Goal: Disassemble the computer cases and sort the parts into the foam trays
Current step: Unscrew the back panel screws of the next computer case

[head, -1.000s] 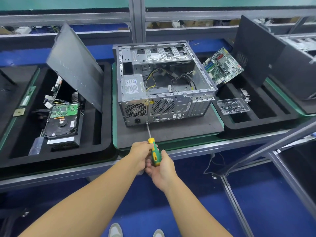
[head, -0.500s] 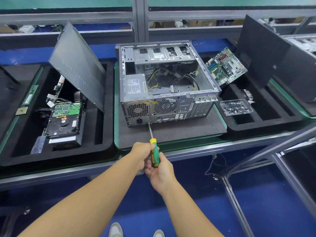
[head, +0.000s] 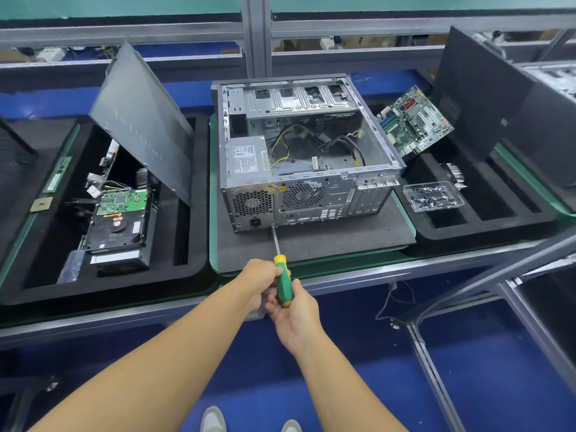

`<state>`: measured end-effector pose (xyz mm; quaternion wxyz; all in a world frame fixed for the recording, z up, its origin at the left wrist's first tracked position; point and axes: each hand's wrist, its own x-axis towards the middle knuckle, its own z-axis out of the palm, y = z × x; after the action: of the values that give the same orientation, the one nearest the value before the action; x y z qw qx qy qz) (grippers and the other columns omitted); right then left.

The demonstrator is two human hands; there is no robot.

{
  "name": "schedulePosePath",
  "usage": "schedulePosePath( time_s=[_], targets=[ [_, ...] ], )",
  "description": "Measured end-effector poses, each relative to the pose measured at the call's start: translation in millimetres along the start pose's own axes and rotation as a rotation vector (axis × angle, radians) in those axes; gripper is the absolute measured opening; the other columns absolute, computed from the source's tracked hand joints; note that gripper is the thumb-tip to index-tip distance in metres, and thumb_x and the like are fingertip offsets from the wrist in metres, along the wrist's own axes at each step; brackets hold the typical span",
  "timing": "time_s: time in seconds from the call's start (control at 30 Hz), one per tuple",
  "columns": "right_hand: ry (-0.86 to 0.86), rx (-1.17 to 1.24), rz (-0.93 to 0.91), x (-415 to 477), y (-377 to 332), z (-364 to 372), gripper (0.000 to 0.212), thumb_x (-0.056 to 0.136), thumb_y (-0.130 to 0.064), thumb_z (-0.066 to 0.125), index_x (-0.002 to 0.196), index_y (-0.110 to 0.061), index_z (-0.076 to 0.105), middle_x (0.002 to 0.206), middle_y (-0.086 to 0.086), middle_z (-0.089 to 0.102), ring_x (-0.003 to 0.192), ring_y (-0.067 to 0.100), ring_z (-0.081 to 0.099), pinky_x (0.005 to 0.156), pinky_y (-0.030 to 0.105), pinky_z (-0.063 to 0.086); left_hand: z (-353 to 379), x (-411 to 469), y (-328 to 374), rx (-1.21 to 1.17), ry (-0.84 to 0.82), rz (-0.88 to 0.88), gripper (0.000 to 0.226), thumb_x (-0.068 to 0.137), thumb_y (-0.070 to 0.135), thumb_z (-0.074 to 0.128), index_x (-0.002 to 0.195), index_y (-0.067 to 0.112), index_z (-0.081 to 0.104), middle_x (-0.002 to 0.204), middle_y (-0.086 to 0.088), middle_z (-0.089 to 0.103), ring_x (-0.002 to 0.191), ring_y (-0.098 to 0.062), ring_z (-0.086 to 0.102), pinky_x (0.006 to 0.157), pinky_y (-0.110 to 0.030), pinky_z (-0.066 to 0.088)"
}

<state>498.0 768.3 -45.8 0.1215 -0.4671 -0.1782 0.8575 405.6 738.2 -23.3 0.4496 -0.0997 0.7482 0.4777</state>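
My left hand (head: pixel 261 275) and right hand (head: pixel 294 311) both curl round the screwdriver (head: pixel 284 286) handle, its tip set low on the rear of the open computer case (head: pixel 311 194), which sits on the middle foam pad (head: pixel 327 241). I'm freeing the power supply (head: pixel 247 157), I'd judge — next, straight pressure while turning.

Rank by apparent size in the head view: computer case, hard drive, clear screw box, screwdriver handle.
1. computer case
2. hard drive
3. clear screw box
4. screwdriver handle, nearer the camera, so the last pair is unsure.
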Motion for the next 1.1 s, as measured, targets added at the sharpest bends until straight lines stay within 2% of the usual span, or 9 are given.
schedulePosePath(
  time_s=[0.1,0.17,0.23,0.37,0.5,0.67,0.83,0.97,1.1],
  targets=[
    [0.002,-0.071,-0.093,2,1,-3,0.011,0.104,-0.015,0.053,0.113,-0.008,0.051,0.087,0.014,0.057,0.059,0.017,0.059,0.057,0.030,0.055,-4,10,4,0.182,0.156,0.202,0.022,0.093,0.027,0.061,0.096,0.005,0.064,0.092,-0.009,0.065,0.073,-0.028,0.057,0.073,-0.033,0.052],
    [-0.010,-0.108,-0.130,1,1,-6,0.017,0.099,-0.006,0.060,0.112,-0.011,0.050,0.093,0.014,0.057,0.057,0.014,0.063,0.066,0.031,0.057,-8,17,12,0.251,0.295,0.336,0.021,0.092,0.031,0.064,0.101,0.012,0.064,0.099,-0.008,0.068,0.091,-0.029,0.065,0.086,-0.042,0.056],
    [-0.013,-0.142,-0.164,0,-1,-6,0.024,0.097,-0.002,0.062,0.114,-0.013,0.050,0.098,0.015,0.060,0.055,0.011,0.064,0.072,0.032,0.058,-10,24,22,0.204,0.361,0.373,0.024,0.091,0.030,0.066,0.108,0.013,0.068,0.099,-0.009,0.071,0.086,-0.026,0.069,0.077,-0.040,0.060],
    [-0.027,-0.199,-0.199,3,-3,-6,0.030,0.095,-0.001,0.064,0.115,-0.017,0.051,0.110,0.017,0.060,0.055,0.011,0.064,0.085,0.038,0.057,-5,42,37,0.103,0.432,0.308,0.029,0.088,0.034,0.072,0.107,0.012,0.073,0.081,-0.009,0.072,0.045,-0.016,0.061,0.046,-0.026,0.056],
    [-0.026,-0.238,-0.225,6,-3,-10,0.030,0.094,0.000,0.064,0.113,-0.020,0.050,0.116,0.018,0.057,0.055,0.010,0.063,0.081,0.034,0.058,5,60,46,0.115,0.478,0.281,0.030,0.078,0.046,0.076,0.081,0.016,0.075,0.067,-0.009,0.071,0.051,-0.025,0.066,0.064,-0.041,0.062],
    [-0.032,-0.306,-0.247,8,-3,-15,0.031,0.093,-0.004,0.067,0.112,-0.024,0.052,0.119,0.017,0.054,0.058,0.010,0.063,0.079,0.032,0.059,8,74,50,0.093,0.516,0.230,0.036,0.072,0.045,0.080,0.057,0.018,0.062,0.036,0.002,0.057,0.052,-0.022,0.068,0.072,-0.040,0.060],
    [-0.060,-0.362,-0.261,8,-4,-21,0.030,0.093,-0.006,0.067,0.110,-0.024,0.052,0.118,0.015,0.057,0.059,0.013,0.058,0.076,0.031,0.057,12,80,47,0.125,0.519,0.238,0.034,0.073,0.051,0.069,0.066,0.018,0.062,0.066,-0.005,0.071,0.068,-0.028,0.071,0.077,-0.042,0.059],
    [-0.104,-0.337,-0.317,4,-13,-28,0.018,0.089,-0.012,0.061,0.098,-0.026,0.054,0.078,0.004,0.059,0.056,0.016,0.051,0.059,0.032,0.050,12,75,51,0.189,0.476,0.203,0.051,0.084,0.055,0.049,0.095,0.009,0.067,0.089,-0.014,0.072,0.082,-0.035,0.069,0.080,-0.046,0.059],
    [-0.096,-0.302,-0.329,-4,-33,-34,0.014,0.082,-0.018,0.051,0.088,-0.026,0.061,0.069,0.007,0.055,0.054,0.020,0.047,0.047,0.033,0.040,7,61,50,-0.019,0.410,0.190,0.039,0.094,0.040,0.036,0.089,0.006,0.056,0.076,-0.012,0.061,0.058,-0.029,0.060,0.058,-0.038,0.058]
  ],
)
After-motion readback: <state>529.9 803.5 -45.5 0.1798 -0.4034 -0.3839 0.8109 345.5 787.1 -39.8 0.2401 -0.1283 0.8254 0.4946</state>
